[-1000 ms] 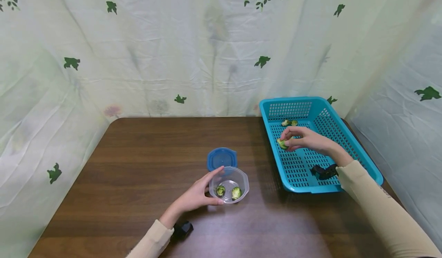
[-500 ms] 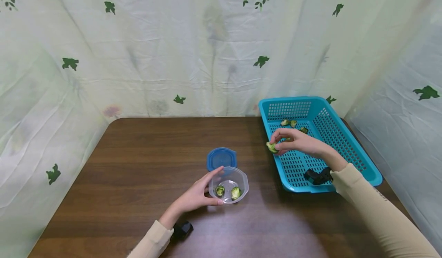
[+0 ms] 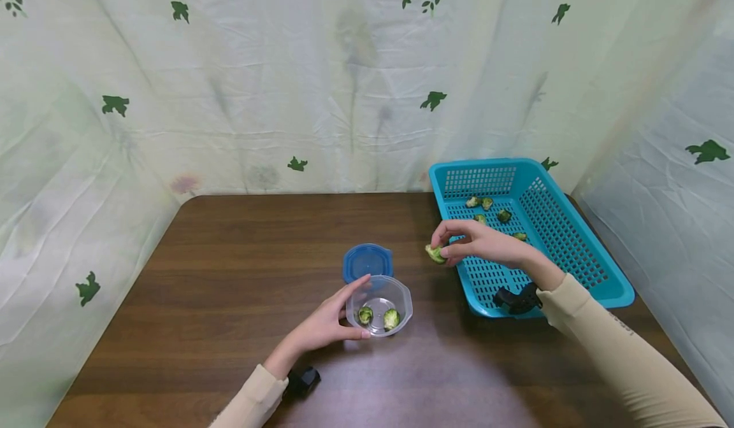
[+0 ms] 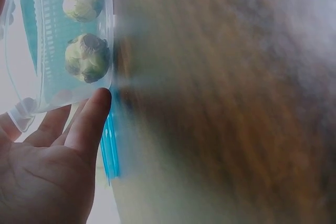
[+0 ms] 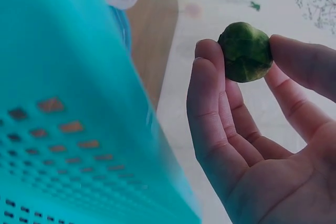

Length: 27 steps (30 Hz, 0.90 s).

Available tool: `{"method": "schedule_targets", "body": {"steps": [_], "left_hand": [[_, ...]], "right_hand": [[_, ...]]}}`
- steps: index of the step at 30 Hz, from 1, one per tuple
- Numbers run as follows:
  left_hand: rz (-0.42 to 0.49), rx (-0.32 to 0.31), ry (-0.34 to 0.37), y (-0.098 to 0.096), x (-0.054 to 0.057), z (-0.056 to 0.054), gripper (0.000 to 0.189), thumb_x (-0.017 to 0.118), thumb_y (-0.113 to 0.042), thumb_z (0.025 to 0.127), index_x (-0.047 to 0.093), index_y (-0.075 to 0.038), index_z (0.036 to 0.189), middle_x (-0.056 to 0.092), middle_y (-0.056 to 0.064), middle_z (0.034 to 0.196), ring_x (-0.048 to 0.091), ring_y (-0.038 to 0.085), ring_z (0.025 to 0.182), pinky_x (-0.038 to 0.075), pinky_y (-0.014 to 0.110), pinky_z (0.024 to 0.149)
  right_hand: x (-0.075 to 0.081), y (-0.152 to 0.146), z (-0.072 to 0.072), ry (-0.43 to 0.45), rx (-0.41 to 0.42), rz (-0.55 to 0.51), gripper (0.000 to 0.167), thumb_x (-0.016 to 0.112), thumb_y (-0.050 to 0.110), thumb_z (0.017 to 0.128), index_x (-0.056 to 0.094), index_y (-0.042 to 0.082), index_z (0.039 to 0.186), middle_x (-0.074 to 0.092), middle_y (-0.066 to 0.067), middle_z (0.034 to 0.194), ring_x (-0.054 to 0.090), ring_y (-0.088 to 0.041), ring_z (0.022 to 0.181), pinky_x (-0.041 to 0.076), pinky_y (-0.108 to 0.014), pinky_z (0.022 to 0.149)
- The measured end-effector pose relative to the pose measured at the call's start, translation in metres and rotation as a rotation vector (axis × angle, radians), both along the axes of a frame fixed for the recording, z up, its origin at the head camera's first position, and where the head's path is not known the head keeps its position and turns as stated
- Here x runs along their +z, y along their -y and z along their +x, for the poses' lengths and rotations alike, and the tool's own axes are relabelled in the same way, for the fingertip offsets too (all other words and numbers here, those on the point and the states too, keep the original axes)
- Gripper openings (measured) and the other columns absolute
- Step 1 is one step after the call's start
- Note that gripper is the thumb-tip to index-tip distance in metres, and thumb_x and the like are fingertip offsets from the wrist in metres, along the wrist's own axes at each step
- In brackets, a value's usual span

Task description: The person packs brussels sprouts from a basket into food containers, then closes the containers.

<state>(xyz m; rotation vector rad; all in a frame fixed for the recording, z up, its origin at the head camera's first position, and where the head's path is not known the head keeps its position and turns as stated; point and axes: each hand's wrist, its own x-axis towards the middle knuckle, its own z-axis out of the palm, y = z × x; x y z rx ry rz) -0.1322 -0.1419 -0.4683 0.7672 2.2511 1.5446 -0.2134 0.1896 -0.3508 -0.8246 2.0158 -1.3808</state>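
My right hand (image 3: 487, 244) pinches a Brussels sprout (image 3: 436, 254) between thumb and fingertips, just outside the left rim of the blue basket (image 3: 579, 256). In the right wrist view this sprout (image 5: 245, 52) looks round and dark green. My left hand (image 3: 325, 321) holds a clear plastic container (image 3: 373, 293) by its left side, thumb toward the front and fingers behind. Two Brussels sprouts lie apart on the container's bottom, a left one (image 3: 365, 315) and a right one (image 3: 392, 319). The left wrist view shows both through the clear wall.
A blue lid (image 3: 367, 261) lies just behind the container on the brown wooden table (image 3: 258, 243). Several more Brussels sprouts (image 3: 504, 216) sit in the basket, toward its back. Black cameras are strapped at both wrists. A leaf-printed white curtain (image 3: 241, 97) encloses the table's back and sides.
My right hand has carried the pinched Brussels sprout leftward and slightly nearer, from inside the basket past its left rim. More sprouts in the basket are uncovered. The left hand and container stay put.
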Motion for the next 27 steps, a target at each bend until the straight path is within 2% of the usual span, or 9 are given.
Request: {"method": "schedule_targets", "body": {"steps": [6, 10, 19, 27], "left_hand": [[-0.002, 0.003, 0.003, 0.000, 0.000, 0.000, 0.095, 0.081, -0.020, 0.078, 0.023, -0.014, 0.153, 0.034, 0.006, 0.149, 0.033, 0.023, 0.134, 0.041, 0.039, 0.101], [-0.012, 0.003, 0.003, 0.000, 0.001, -0.001, 0.095, 0.081, -0.020, 0.078, 0.023, -0.014, 0.153, 0.033, 0.006, 0.150, 0.032, 0.023, 0.134, 0.041, 0.040, 0.101], [-0.014, -0.001, 0.006, 0.000, 0.000, -0.001, 0.095, 0.081, -0.020, 0.078, 0.023, -0.015, 0.153, 0.033, 0.006, 0.150, 0.033, 0.023, 0.134, 0.041, 0.040, 0.100], [-0.006, -0.002, 0.016, 0.000, 0.000, 0.000, 0.094, 0.080, -0.020, 0.079, 0.022, -0.014, 0.153, 0.032, 0.007, 0.150, 0.034, 0.023, 0.133, 0.041, 0.040, 0.100]], "right_hand": [[0.001, 0.012, 0.005, 0.016, 0.024, -0.001, 0.017, 0.056, 0.010, 0.097, 0.055, -0.001, 0.110, 0.058, -0.018, 0.103, 0.054, -0.049, 0.095, 0.054, -0.043, 0.081], [0.000, 0.020, 0.008, 0.028, 0.036, -0.005, 0.016, 0.056, 0.009, 0.097, 0.056, 0.000, 0.109, 0.059, -0.017, 0.103, 0.054, -0.047, 0.094, 0.054, -0.043, 0.081], [-0.007, 0.038, 0.012, 0.039, 0.070, 0.000, 0.014, 0.056, 0.008, 0.096, 0.057, -0.001, 0.106, 0.059, -0.015, 0.105, 0.059, -0.029, 0.090, 0.053, -0.047, 0.082], [-0.014, 0.053, 0.015, 0.061, 0.081, 0.030, 0.011, 0.056, 0.004, 0.095, 0.059, 0.000, 0.104, 0.062, -0.014, 0.100, 0.061, -0.034, 0.090, 0.055, -0.043, 0.078]]}}
